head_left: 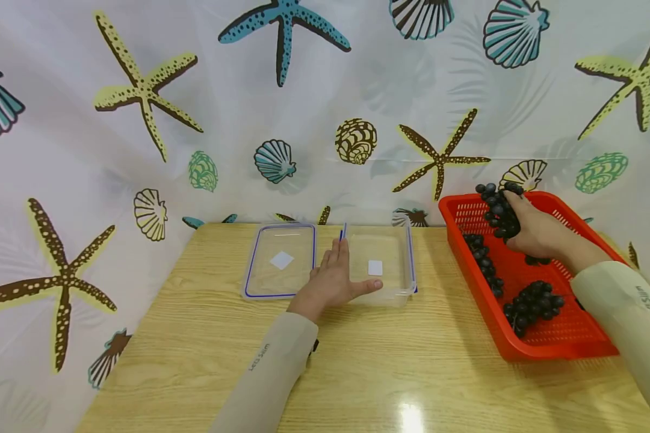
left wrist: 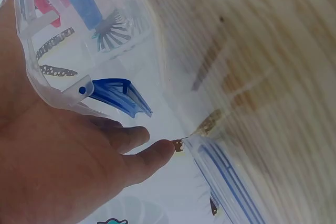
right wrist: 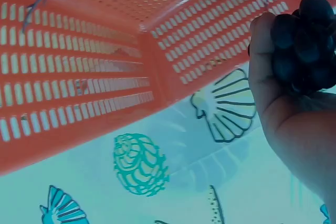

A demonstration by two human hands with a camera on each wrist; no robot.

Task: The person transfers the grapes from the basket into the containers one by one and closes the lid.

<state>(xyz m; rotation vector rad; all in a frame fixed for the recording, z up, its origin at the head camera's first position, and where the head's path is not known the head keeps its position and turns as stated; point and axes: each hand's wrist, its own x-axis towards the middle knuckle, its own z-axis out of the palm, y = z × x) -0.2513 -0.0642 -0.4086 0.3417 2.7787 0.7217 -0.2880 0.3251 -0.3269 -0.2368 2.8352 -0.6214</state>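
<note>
The right hand (head_left: 536, 231) is up over the far end of the red basket (head_left: 569, 337), its fingers curled round a bunch of dark grapes (head_left: 499, 210) that hangs clear of the basket floor. Below those fingers, more grapes lie in the basket: a string of loose grapes (head_left: 484, 264) along the near-left wall and a second bunch (head_left: 533, 304) nearer the person. From the right wrist, the fingertips (right wrist: 261, 45) press into the held bunch with the basket's slotted wall just behind.

The left hand (head_left: 333, 279) lies flat on the table (head_left: 195, 337), fingers straight and relaxed, gripping nothing. Its thumb points at the clear box (head_left: 398, 264), whose near wall sits just beside the thumb tip. Left of the fingers lies the blue-edged lid (head_left: 254, 264), close by, and the fingertips reach into the gap between lid and box. Nothing stands between the box and the basket but bare wood. A seashell curtain (head_left: 303, 90) hangs behind everything.
</note>
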